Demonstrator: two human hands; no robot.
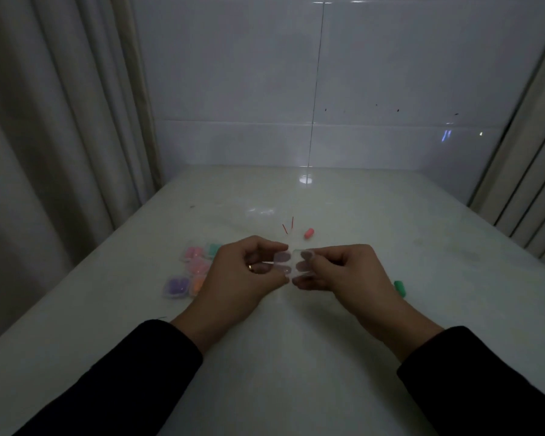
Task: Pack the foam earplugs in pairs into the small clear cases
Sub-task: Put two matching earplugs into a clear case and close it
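Head view, dim light. At frame centre I saw the left hand [249,272] and the right hand [337,272] meeting over a pale table [296,357], both pinched on one small clear case [291,264] held between them just above the surface. The case appeared opened flat, its two halves side by side; through the plastic I made out the fingertips [302,265] of the right hand behind it. Whether any earplug lay inside I could not tell, since the case was nearly transparent and slightly blurred. A ring [250,267] showed on a left finger.

Left of centre, partly hidden by the left hand, lay a cluster of filled cases [189,272]: pink, green, purple and orange contents were visible, but the exact count of cases was unclear. A loose pink-red earplug [309,233] lay on the table just above the hands, and a loose green earplug [400,287] lay right of the right hand, its lower end hard to separate from shadow. Two thin red slivers [288,226] lay above the hands; I could not identify them.

Dark sleeves [123,372] ran off the lower frame edge. Curtains [60,121] framed both sides, and a tiled wall [312,73] filled the top.
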